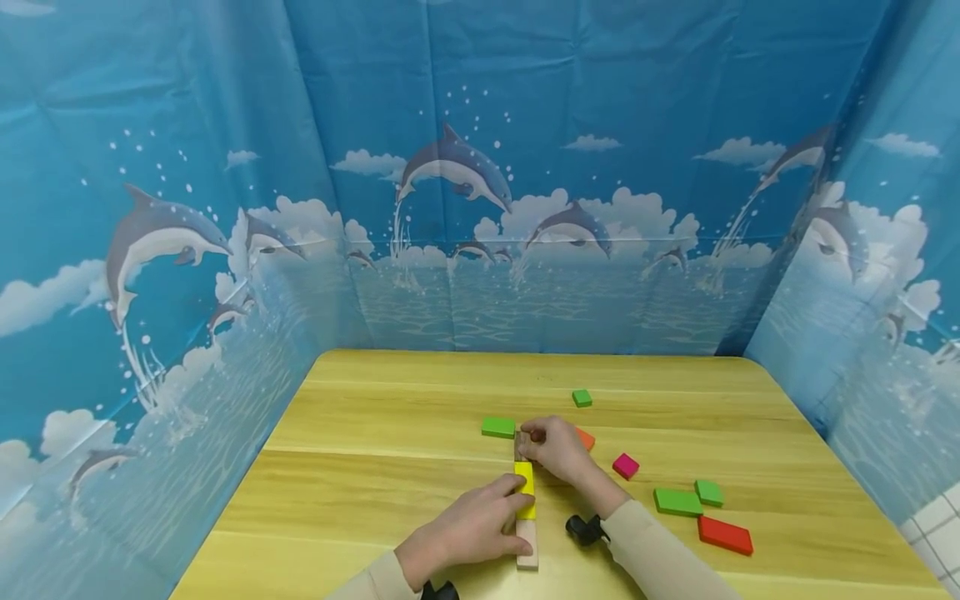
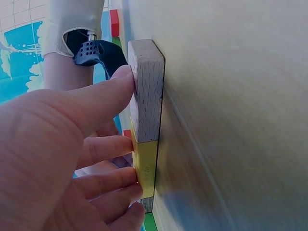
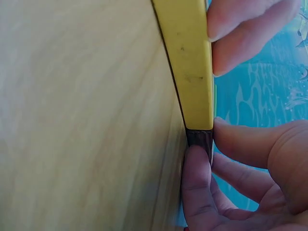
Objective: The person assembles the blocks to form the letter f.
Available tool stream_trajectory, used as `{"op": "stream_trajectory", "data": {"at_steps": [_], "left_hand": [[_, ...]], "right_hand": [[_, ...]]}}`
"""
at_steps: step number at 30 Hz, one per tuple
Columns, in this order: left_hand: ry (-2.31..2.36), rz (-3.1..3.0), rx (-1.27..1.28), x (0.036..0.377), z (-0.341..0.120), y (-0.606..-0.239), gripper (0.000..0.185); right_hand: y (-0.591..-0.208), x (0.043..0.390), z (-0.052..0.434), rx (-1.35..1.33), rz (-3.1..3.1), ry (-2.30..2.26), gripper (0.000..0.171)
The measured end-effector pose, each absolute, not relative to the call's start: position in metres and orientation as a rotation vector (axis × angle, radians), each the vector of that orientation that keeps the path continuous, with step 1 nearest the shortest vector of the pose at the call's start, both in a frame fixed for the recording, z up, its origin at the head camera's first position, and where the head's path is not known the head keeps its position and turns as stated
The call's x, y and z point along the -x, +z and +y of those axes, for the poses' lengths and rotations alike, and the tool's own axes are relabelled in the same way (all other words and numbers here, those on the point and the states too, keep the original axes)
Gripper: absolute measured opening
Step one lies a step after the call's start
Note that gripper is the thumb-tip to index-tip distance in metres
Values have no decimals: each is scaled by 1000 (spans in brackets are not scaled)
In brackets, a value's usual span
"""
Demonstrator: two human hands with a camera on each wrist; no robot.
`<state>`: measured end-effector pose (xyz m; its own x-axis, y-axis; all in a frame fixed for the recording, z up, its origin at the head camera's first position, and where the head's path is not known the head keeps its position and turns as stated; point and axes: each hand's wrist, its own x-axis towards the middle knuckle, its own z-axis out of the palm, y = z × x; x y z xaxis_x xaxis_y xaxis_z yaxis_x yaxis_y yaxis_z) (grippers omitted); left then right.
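A row of flat blocks runs away from me in the head view: a pale wooden block, a yellow block and a dark brown block. My left hand lies over the near part, fingertips on the yellow block and thumb on the pale wooden block. At the far end my right hand pinches the brown block, its thumb on top and a finger at the side in the right wrist view. The yellow and brown blocks touch end to end there. A green block sits by the brown block's far left corner.
On the wood-grain table, an orange block is partly behind my right hand. To the right lie a pink block, a green rectangle, a small green block and a red block. Another green block lies farther back.
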<state>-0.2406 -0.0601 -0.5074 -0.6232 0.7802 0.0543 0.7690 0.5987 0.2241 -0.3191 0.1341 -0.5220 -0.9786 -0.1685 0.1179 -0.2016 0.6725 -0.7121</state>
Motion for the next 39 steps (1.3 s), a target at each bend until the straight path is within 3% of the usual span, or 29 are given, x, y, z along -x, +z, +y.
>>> {"op": "stream_trajectory", "data": {"at_steps": [13,26,39], "left_hand": [[357,2767,-1347,240,-62,-510,64],[359,2751,-1360,243,-60,-510,64],[585,2790,-1316,265,-72,-497,47]], "right_hand": [[-522,316,134,-417,-2876,1222,47],[-522,312,136,-423,-2884,1198,48],[-524,309,135,-437,-2878,1169,49]]}}
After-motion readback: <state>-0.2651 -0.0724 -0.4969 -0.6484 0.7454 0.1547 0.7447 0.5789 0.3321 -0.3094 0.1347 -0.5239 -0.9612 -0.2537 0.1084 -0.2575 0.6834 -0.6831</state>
